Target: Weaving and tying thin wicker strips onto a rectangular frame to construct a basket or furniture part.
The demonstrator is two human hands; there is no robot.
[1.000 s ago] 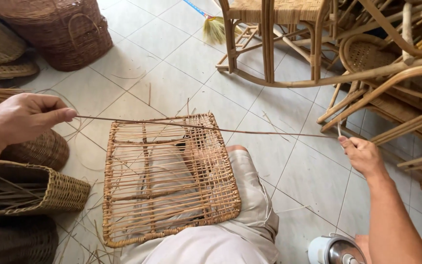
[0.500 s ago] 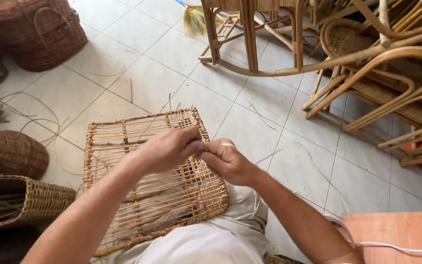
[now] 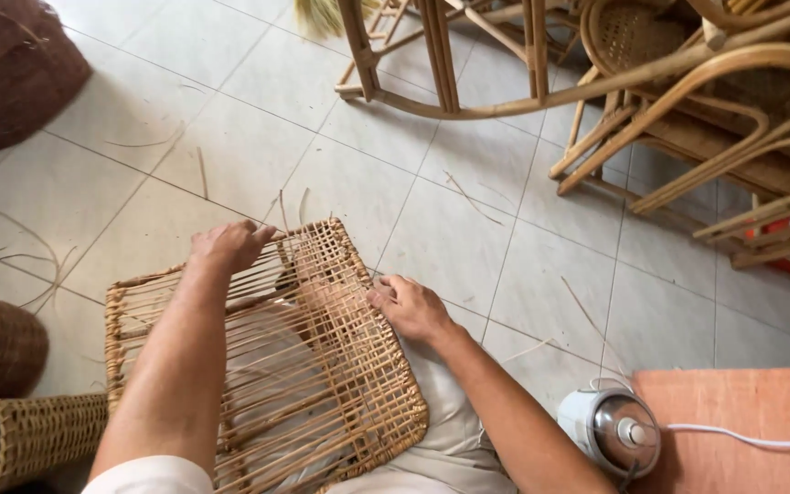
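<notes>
A flat woven rattan panel (image 3: 322, 384) rests on my lap, its far right part tightly woven and the rest loose strands. My left hand (image 3: 226, 245) lies on the panel's far edge with its fingers curled onto the weave. At the panel's right edge, my right hand (image 3: 409, 306) presses with its fingertips against the woven border. Whether either hand pinches a strand cannot be seen.
Rattan chair frames (image 3: 651, 101) stand stacked at the far right on the tiled floor (image 3: 468, 210). Dark wicker baskets (image 3: 11, 73) sit far left, and a woven basket (image 3: 20, 439) lies near left. A small white appliance (image 3: 610, 430) sits by an orange board (image 3: 742, 430). Loose strands litter the tiles.
A second ago my hands were spread wide, pulling a long strand taut. They then met over the panel's far edge and now rest apart on its far and right edges.
</notes>
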